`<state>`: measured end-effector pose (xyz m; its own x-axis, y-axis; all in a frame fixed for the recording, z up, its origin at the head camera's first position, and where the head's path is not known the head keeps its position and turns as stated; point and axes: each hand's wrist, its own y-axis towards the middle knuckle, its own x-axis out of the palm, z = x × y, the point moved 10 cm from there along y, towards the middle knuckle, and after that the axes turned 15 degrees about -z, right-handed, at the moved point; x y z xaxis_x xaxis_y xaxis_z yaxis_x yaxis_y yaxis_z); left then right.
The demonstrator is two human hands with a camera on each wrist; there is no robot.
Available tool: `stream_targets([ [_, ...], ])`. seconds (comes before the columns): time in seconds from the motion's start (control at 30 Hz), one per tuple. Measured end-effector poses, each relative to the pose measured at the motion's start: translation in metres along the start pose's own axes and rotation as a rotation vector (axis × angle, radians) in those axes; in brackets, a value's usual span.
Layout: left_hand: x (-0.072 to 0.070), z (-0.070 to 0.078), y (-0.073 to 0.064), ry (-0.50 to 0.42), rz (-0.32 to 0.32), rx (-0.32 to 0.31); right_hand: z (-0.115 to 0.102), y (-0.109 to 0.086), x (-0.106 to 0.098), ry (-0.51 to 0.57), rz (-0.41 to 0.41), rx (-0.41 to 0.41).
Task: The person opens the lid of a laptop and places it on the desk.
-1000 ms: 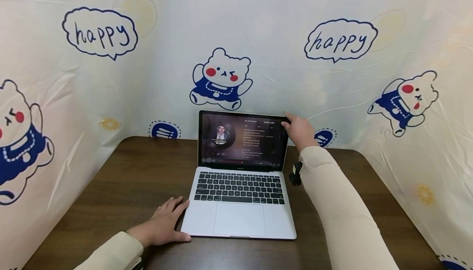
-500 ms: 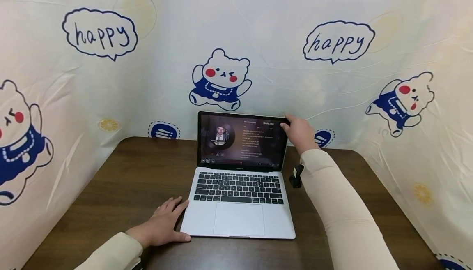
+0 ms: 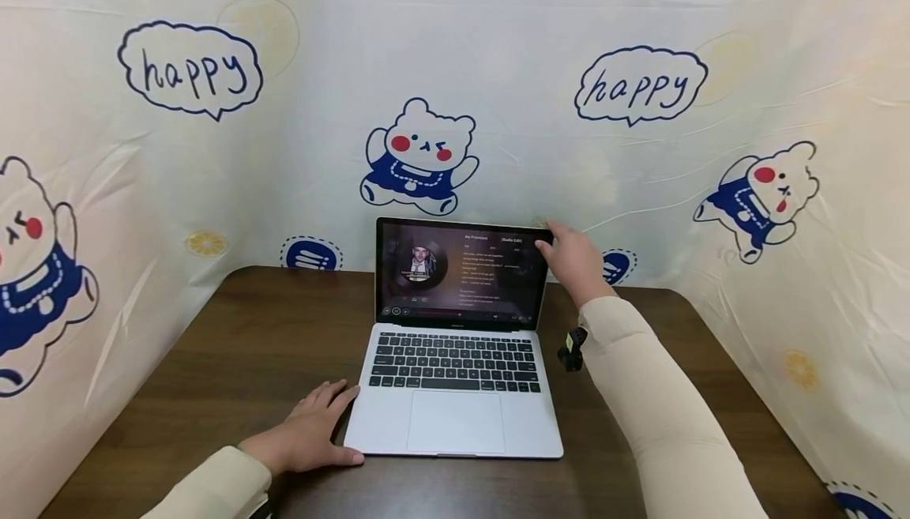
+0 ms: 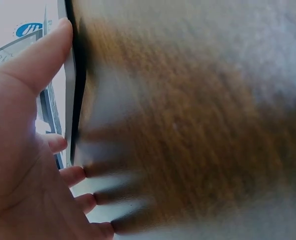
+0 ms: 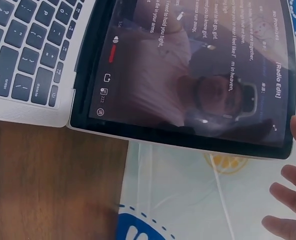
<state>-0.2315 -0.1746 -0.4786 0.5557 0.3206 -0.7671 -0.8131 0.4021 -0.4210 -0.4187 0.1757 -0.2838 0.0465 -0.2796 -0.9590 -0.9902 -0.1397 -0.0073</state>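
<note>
A silver laptop (image 3: 455,423) stands unfolded on the table, its lit screen (image 3: 490,266) showing a music player with lyrics. My right hand (image 3: 577,260) pinches the screen's upper right corner between thumb and index finger. In the right wrist view, the other fingers (image 5: 283,195) stretch out loosely past the screen's edge. My left hand (image 3: 306,434) rests at the laptop's front left corner, fingers spread and relaxed. Its thumb (image 4: 58,42) lies along the front edge of the base, and the index fingertip is at the left side.
A dark wooden table (image 3: 235,353) lies under the laptop. Behind and on both sides hangs a pale curtain (image 3: 526,53) printed with bears, close to the back of the screen. A small black device (image 3: 571,349) sits under my right wrist.
The head view has shifted slightly, so everything sits a little lower and further left. Both hands keep their places on the laptop, and the screen's tilt looks the same.
</note>
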Motion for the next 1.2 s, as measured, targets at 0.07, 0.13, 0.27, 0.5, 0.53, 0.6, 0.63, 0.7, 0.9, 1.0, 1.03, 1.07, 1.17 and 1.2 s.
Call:
stream_targets([
  [0.07,-0.002,0.002,-0.002,-0.001,-0.007,-0.004,-0.001,-0.003,-0.001,0.010,0.006,-0.012],
  [0.13,-0.003,0.003,-0.002,0.003,-0.020,-0.006,-0.002,-0.007,-0.001,0.015,0.015,-0.019],
  [0.27,-0.005,0.007,-0.004,0.009,-0.040,-0.009,-0.002,-0.015,-0.001,0.011,0.033,-0.024],
  [0.5,-0.009,0.012,-0.005,0.021,-0.029,-0.006,0.003,-0.029,0.008,-0.015,0.035,-0.014],
  [0.53,-0.009,0.013,-0.005,0.021,-0.027,-0.005,0.004,-0.031,0.009,-0.012,0.037,-0.016],
  [0.6,-0.010,0.014,-0.006,0.014,-0.022,-0.002,0.004,-0.035,0.012,-0.015,0.040,-0.023],
  [0.63,-0.011,0.014,-0.006,0.013,-0.019,0.000,0.004,-0.037,0.013,-0.020,0.042,-0.028],
  [0.7,-0.012,0.015,-0.007,0.007,-0.012,0.004,0.005,-0.041,0.014,-0.022,0.047,-0.035],
  [0.9,-0.013,0.013,-0.007,0.002,0.014,0.007,0.005,-0.053,0.018,-0.033,0.056,-0.050],
  [1.0,-0.014,0.013,-0.006,0.008,0.019,0.004,0.006,-0.058,0.021,-0.045,0.052,-0.049],
  [1.03,-0.014,0.013,-0.006,0.013,0.021,0.004,0.006,-0.059,0.022,-0.051,0.052,-0.050],
  [1.07,-0.014,0.013,-0.006,0.019,0.023,0.004,0.006,-0.061,0.023,-0.057,0.054,-0.052],
  [1.17,-0.016,0.014,-0.005,0.036,0.040,0.013,0.004,-0.066,0.026,-0.074,0.064,-0.065],
  [1.2,-0.016,0.014,-0.005,0.044,0.050,0.016,0.004,-0.068,0.026,-0.075,0.068,-0.069],
])
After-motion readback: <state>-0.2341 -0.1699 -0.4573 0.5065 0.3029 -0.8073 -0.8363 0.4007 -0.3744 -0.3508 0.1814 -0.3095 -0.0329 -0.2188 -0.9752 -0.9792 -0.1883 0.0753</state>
